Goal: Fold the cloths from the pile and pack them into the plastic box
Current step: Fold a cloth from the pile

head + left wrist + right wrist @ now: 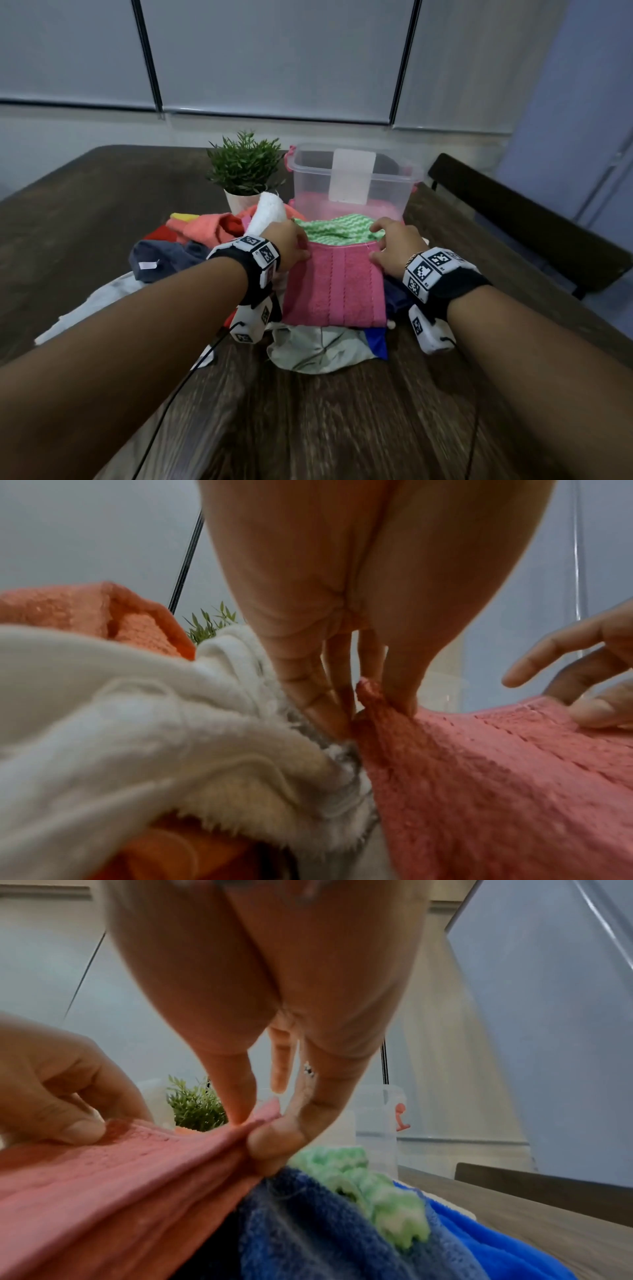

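Observation:
A folded pink cloth (335,286) lies on top of the pile of cloths (212,229) in front of me. My left hand (293,245) pinches its far left corner (368,696) between thumb and fingers. My right hand (394,245) pinches the far right corner (265,1115) the same way. Behind the pile stands the clear plastic box (352,178) with a pink cloth lying on its bottom. A green and white wavy cloth (337,228) lies between the pink cloth and the box.
A small potted plant (245,169) stands left of the box. White (137,710), orange (68,607), blue (342,1231) and grey cloths surround the pink one on the dark wooden table (342,411). A dark chair back (524,222) stands at the right.

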